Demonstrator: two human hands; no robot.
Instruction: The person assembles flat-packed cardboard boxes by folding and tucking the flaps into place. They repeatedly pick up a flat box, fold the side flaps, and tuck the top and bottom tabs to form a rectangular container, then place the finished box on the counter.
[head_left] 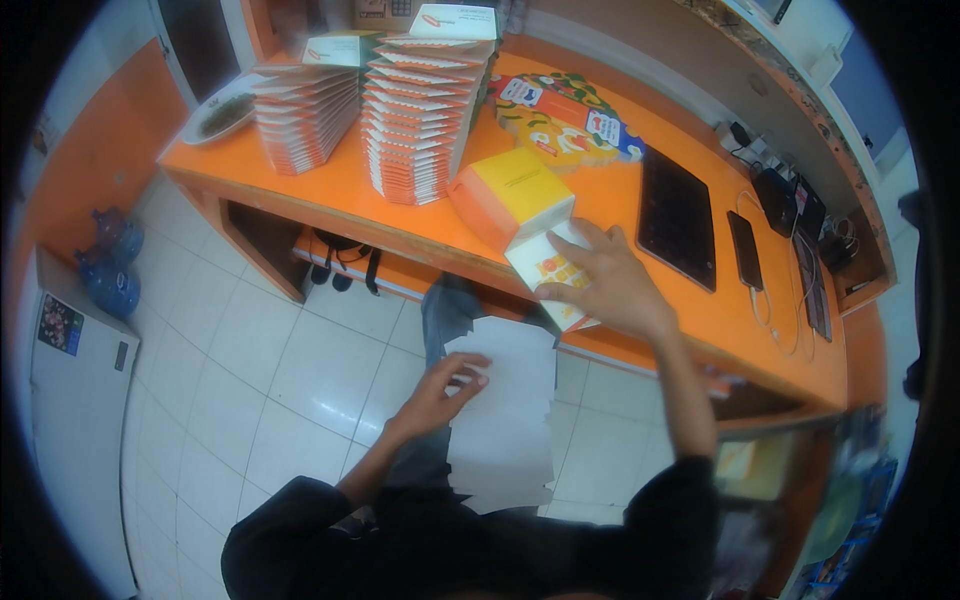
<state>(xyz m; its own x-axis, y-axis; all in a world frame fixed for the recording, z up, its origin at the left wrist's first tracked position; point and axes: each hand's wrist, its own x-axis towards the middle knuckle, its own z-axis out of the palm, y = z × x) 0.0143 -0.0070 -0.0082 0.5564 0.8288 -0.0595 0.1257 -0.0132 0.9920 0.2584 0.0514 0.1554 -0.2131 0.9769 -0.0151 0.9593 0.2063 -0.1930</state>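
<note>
My right hand is at the front edge of the orange table, its thumb and fingers spread across a white folded carton with yellow and orange print. The carton tilts over the edge, against a yellow and orange stack of cartons. A flat white cardboard sheet with notched edges lies across my lap. Over its left edge hovers my left hand, fingers loosely curled and apart from the thumb, with nothing visible in them. Two tall stacks of nested folded cartons stand farther left on the table.
Colourful printed flat cardboard lies behind the carton. To the right are a dark tablet, a phone on a cable, and chargers. A plate sits at the table's left end. Blue water jugs stand on the floor beside a white fridge.
</note>
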